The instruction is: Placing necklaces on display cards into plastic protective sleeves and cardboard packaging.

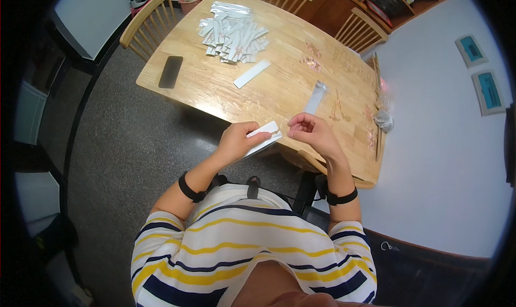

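Note:
My left hand [242,141] grips a white card strip [264,130] in front of the table edge, its thumb pressed on the card near a small gold-coloured piece at the far end. To the right, my right hand [310,133] is raised with curled fingers, thumb and forefinger near each other; whether something thin sits between them cannot be told. Just beyond it a clear plastic sleeve with a pale strip [316,97] lies on the wooden table [193,73]. Another white strip [251,74] lies farther left, below a heap of packaged white card strips [234,37].
A dark phone [171,72] lies at the table's left. Small pink and gold-coloured pieces [312,63] lie in groups toward the right, beside thin chain-like pieces [337,107]. Wooden chairs [151,23] surround the table. A tied plastic bag [383,121] is by the wall.

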### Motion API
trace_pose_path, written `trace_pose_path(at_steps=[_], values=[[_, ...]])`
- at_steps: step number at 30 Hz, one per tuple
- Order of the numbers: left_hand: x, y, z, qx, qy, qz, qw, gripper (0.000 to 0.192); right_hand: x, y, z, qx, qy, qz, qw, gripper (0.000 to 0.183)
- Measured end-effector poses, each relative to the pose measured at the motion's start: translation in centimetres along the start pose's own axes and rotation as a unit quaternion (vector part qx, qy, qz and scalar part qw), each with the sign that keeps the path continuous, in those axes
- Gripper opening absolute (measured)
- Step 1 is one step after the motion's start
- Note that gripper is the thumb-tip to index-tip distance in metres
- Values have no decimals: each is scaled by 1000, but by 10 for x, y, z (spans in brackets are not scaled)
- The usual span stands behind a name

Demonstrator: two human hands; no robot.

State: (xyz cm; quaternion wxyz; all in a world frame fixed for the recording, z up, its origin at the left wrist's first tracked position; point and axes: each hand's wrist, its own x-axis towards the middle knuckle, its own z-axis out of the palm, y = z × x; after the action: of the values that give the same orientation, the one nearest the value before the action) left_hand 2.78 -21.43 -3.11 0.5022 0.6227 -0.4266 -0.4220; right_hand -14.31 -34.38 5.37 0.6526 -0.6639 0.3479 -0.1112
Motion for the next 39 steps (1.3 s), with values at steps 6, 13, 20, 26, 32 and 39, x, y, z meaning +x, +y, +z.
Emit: trace_pose_path(at_steps=[6, 13, 20, 26, 32, 39], values=[[-1, 10, -13, 88, -63, -21, 994, 35, -3, 5, 4, -6, -37, 64, 997, 23], [-6, 8, -9, 74, -66, -7, 995, 35, -11, 10, -3, 61, -72, 77, 993, 19], [-8, 3, -8, 42, -81, -15, 996, 27, -19, 40, -16, 209, -97, 123, 965, 18], [-9, 7, -8, 46, -86, -29, 995, 31, -19, 44, -16, 208, -86, 123, 967, 14], [-11, 9, -5, 39, -99, -40, 994, 30, -16, 50, -8, 241, -119, 92, 959, 9], [-19, 19, -2, -57, -87, -58, 993, 25, -11, 54, 7, 389, -132, 67, 909, 14]])
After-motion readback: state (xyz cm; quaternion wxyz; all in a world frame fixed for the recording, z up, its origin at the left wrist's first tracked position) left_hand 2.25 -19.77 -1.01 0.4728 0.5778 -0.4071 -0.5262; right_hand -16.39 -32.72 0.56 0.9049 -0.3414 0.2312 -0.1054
